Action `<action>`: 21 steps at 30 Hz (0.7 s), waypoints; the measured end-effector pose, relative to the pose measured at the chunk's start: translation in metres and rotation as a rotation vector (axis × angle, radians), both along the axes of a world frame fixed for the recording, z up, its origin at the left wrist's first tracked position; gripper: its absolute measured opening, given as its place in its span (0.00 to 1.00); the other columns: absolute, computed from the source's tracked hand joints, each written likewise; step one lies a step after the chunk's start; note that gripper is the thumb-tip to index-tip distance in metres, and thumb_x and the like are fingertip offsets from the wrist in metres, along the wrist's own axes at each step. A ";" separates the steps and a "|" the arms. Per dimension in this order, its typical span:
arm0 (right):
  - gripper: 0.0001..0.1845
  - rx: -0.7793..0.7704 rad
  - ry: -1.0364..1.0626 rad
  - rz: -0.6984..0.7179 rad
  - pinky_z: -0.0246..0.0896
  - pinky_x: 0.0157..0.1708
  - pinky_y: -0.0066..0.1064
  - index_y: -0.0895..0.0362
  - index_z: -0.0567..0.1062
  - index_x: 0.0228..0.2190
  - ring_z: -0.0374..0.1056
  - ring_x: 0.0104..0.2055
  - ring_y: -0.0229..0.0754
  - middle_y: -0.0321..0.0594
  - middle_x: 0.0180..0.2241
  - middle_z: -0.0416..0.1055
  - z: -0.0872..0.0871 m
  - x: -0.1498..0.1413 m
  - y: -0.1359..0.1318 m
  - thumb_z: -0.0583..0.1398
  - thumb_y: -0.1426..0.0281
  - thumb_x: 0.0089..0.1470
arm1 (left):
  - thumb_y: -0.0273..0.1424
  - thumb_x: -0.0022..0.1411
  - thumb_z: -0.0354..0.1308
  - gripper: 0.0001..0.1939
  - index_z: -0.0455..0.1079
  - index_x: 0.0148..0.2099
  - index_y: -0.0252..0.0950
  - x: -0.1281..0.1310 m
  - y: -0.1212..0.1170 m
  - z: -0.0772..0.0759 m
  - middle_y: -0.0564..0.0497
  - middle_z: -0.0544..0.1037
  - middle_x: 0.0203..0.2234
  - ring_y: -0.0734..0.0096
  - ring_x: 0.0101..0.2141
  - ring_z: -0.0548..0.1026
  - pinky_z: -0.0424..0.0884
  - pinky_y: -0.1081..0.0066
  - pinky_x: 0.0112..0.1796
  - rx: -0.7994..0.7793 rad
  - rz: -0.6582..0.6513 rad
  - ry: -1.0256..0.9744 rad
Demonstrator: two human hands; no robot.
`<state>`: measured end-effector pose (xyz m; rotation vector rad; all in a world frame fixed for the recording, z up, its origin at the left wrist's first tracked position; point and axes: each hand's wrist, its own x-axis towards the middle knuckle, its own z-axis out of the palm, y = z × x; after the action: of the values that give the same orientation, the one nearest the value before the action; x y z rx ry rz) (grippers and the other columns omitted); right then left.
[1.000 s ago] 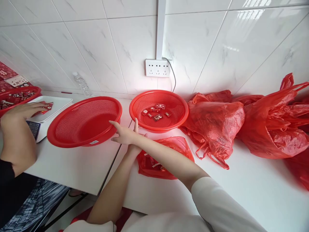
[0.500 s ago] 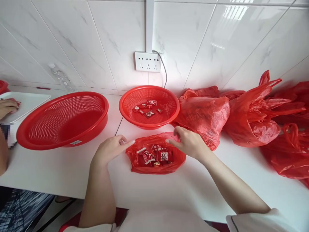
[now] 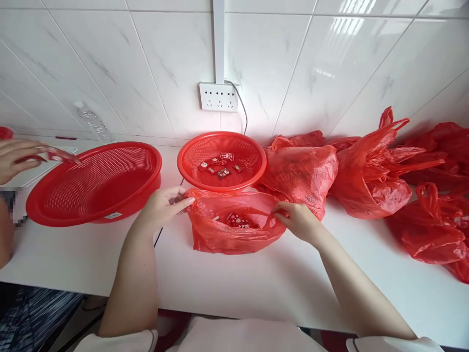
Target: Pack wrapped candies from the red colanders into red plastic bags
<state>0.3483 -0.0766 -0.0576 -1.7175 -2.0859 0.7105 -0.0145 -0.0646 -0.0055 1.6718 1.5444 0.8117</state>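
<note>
The left hand (image 3: 161,205) and right hand (image 3: 302,222), apart, pinch opposite sides of a red bag's (image 3: 234,244) mouth, spreading it between the front and back edges of the worktop (image 3: 205,286). Wrapped packets (image 3: 237,219) lie inside. The thin film seems to call for a light, even grip. Packet print and the large basket's (image 3: 134,211) label (image 3: 113,215) are too small to read.
</note>
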 end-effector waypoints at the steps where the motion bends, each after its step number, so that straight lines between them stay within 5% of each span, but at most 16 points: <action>1: 0.08 0.022 0.078 -0.003 0.66 0.36 0.34 0.51 0.78 0.34 0.73 0.35 0.42 0.35 0.35 0.78 0.010 0.003 0.001 0.57 0.68 0.56 | 0.41 0.57 0.62 0.13 0.75 0.38 0.38 0.001 -0.001 0.009 0.49 0.79 0.32 0.66 0.31 0.75 0.72 0.69 0.32 0.031 0.004 -0.028; 5: 0.08 0.194 0.395 -0.050 0.67 0.42 0.34 0.51 0.77 0.33 0.72 0.45 0.44 0.38 0.46 0.75 0.050 0.008 0.001 0.61 0.62 0.56 | 0.40 0.58 0.62 0.10 0.75 0.34 0.39 0.011 -0.001 0.043 0.51 0.76 0.29 0.70 0.29 0.72 0.69 0.73 0.31 0.172 -0.019 -0.176; 9: 0.10 0.332 0.776 -0.115 0.65 0.27 0.30 0.54 0.75 0.29 0.69 0.28 0.38 0.36 0.28 0.74 0.078 0.002 0.003 0.61 0.61 0.57 | 0.39 0.58 0.63 0.09 0.75 0.34 0.38 0.027 0.006 0.060 0.50 0.76 0.29 0.68 0.31 0.74 0.70 0.71 0.34 0.325 -0.023 -0.389; 14: 0.11 0.425 1.005 -0.186 0.59 0.18 0.27 0.54 0.71 0.27 0.67 0.23 0.37 0.36 0.25 0.72 0.083 -0.012 0.010 0.60 0.61 0.57 | 0.39 0.61 0.60 0.10 0.74 0.34 0.37 0.048 0.023 0.053 0.50 0.76 0.31 0.69 0.33 0.74 0.71 0.72 0.35 0.465 0.039 -0.546; 18: 0.08 0.323 0.993 -0.132 0.70 0.30 0.31 0.53 0.72 0.34 0.74 0.37 0.43 0.41 0.39 0.76 0.080 -0.017 0.015 0.59 0.62 0.58 | 0.45 0.63 0.57 0.17 0.72 0.46 0.39 0.052 0.031 0.043 0.45 0.75 0.48 0.58 0.51 0.72 0.70 0.64 0.48 0.538 0.046 -0.360; 21: 0.11 0.304 0.918 -0.080 0.72 0.40 0.37 0.51 0.71 0.42 0.73 0.47 0.45 0.42 0.50 0.72 0.077 -0.016 0.018 0.57 0.60 0.61 | 0.48 0.58 0.61 0.35 0.59 0.64 0.44 0.046 0.029 0.039 0.42 0.61 0.63 0.49 0.63 0.59 0.64 0.55 0.56 0.387 -0.143 -0.154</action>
<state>0.3323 -0.0585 0.0195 -1.0025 -1.3757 0.8776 0.0317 -0.0352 0.0335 1.9148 1.2000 1.1884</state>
